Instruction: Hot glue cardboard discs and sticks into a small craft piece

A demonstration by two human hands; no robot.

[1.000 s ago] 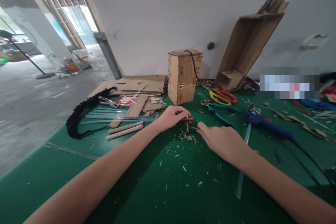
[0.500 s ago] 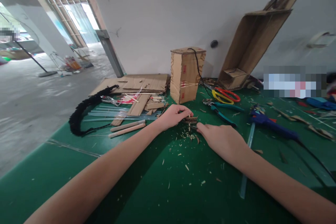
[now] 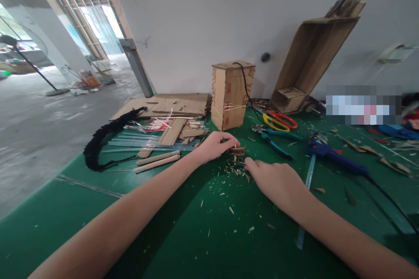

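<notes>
My left hand (image 3: 215, 147) pinches the upper end of a thin wooden stick (image 3: 235, 158) that passes upright through a small stack of cardboard discs (image 3: 237, 151). My right hand (image 3: 271, 177) is closed around a small dark tool, perhaps a knife; only its narrow metal tip (image 3: 241, 164) shows, close to the stick's lower end. Pale wood shavings (image 3: 229, 174) lie scattered below the stick on the green tabletop (image 3: 183, 235). Much of the tool is hidden inside the right hand.
Behind the hands stands a cardboard box (image 3: 231, 96) with a black cord. Pliers (image 3: 273, 141), scissors (image 3: 279, 121) and a blue glue gun (image 3: 340, 157) lie to the right. On the left are wooden sticks (image 3: 157, 161), glue sticks (image 3: 149, 144) and a black fuzzy strip (image 3: 101, 139).
My right hand and its tool tip have shifted slightly downward along the stick. The left hand keeps its pinch, and the whole view has tilted a little.
</notes>
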